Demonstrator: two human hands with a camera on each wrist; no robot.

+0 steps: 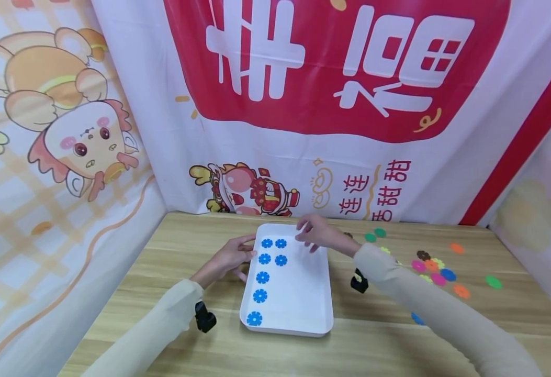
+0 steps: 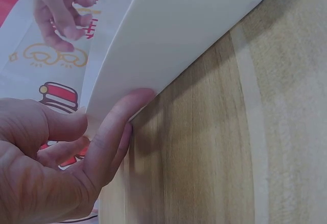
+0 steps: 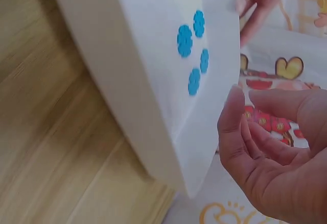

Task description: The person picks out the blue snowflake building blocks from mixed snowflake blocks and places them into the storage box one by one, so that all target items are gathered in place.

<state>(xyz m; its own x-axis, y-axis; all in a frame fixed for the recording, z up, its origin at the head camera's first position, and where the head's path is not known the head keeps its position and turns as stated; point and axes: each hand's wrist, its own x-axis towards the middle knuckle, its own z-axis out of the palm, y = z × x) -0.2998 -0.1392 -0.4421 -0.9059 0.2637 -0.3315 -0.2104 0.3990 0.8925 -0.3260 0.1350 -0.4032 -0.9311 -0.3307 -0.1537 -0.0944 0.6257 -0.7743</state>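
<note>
A white tray [image 1: 299,303] lies lengthwise on the table. Inside, several blue snowflake discs [image 1: 262,277] form a column along its left side, with two more blue discs [image 1: 281,260] beside the far end of that column. My left hand [image 1: 230,255] holds the tray's left wall: in the left wrist view the thumb [image 2: 64,124] is at the rim and a finger [image 2: 120,117] lies along the outer side. Over the tray's far right corner hovers my right hand [image 1: 319,232], fingers loosely bent. In the right wrist view nothing shows between its thumb and fingertips [image 3: 235,99].
Loose snowflake discs in pink, orange, green, brown and blue [image 1: 448,275] are scattered on the wooden table [image 1: 350,340] to the right of the tray. One blue disc [image 1: 417,318] lies nearer, partly behind the right sleeve. A printed cloth [image 1: 275,141] hangs behind the table.
</note>
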